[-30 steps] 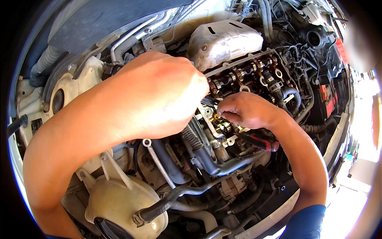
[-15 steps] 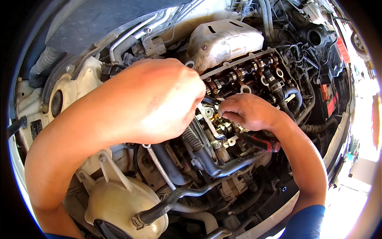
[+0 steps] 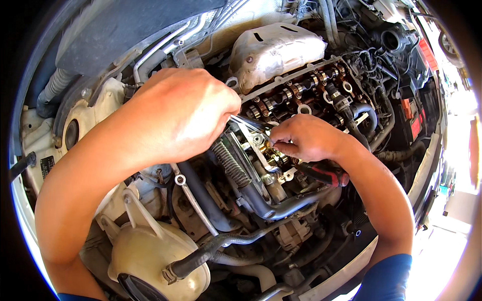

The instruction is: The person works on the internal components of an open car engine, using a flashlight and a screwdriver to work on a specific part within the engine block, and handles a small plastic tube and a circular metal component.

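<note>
The left hand (image 3: pixel 183 113) is curled into a fist at the picture's centre, its fingers closed round a thin, bright metal tool (image 3: pixel 247 122) whose tip juts out toward three o'clock. Just beside it, at four o'clock, the right hand (image 3: pixel 304 136) pinches a small brass-coloured fitting (image 3: pixel 271 148) between narrowed fingers, with red-and-black plier handles (image 3: pixel 324 173) tucked under its palm. Both hands meet at the near end of the open, oily cylinder head (image 3: pixel 301 95), where greasy cam lobes sit in a row. A dull, dimpled metal heat shield (image 3: pixel 276 50) lies at twelve o'clock. A cream, rounded plastic coolant tank (image 3: pixel 150 251) sits at seven o'clock, beside a ribbed black rubber hose (image 3: pixel 228 160).
</note>
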A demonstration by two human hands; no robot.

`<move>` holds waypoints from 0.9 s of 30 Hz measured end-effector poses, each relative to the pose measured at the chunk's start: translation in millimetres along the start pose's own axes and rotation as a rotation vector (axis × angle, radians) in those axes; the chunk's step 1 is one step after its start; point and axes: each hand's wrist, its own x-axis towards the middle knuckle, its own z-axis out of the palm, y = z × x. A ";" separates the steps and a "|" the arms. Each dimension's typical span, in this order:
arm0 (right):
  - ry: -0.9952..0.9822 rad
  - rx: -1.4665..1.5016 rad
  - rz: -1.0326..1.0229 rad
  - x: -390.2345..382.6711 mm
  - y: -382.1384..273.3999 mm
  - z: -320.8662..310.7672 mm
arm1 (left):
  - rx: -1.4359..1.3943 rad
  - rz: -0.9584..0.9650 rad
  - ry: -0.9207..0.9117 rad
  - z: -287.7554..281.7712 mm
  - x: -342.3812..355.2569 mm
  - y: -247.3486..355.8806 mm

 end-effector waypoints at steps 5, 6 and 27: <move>0.096 0.088 0.000 -2.5 4.3 6.3 | 0.071 0.142 0.081 3.3 9.2 -12.7; 0.101 0.101 0.000 -2.5 4.2 6.6 | 0.122 0.164 0.090 4.1 9.1 -14.2; 0.056 0.112 0.163 -1.0 -4.5 -6.9 | 0.363 0.313 0.285 17.5 14.7 -21.6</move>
